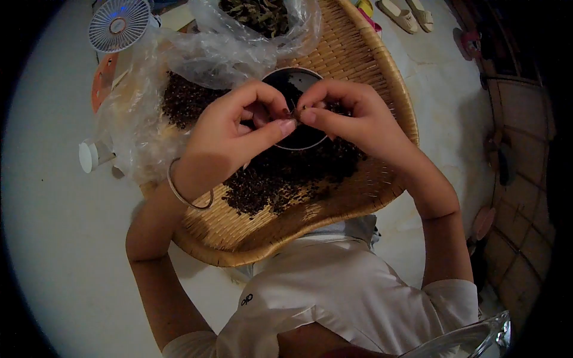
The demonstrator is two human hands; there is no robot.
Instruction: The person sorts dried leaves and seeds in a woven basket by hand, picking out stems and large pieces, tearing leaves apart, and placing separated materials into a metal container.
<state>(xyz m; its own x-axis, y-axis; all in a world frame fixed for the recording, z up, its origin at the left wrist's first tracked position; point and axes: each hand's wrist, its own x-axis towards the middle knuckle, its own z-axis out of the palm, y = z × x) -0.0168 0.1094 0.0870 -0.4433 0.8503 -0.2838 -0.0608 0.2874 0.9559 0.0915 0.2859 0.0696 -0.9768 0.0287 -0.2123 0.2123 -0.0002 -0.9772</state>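
Observation:
Both hands meet over a round metal bowl (305, 79), fingertips almost touching. My left hand (224, 128), with a bangle (173, 186) at the wrist, pinches a small dark piece (293, 117) between thumb and fingers. From the other side, my right hand (355, 116) pinches at the same piece; the fingers hide most of it, so its kind is unclear. Dark bits lie inside the bowl, partly covered by the hands. Around it, a heap of dark, crumbly dried plant bits (268, 185) spreads over a woven bamboo tray (224, 238).
A clear plastic bag (209, 56) lies on the tray's far left, with dried leaves (259, 15) at its top. Another dark heap (191, 98) lies beside it. Beyond are a small fan (119, 25) and a white-lidded jar (89, 157). Slippers (400, 16) rest on the floor.

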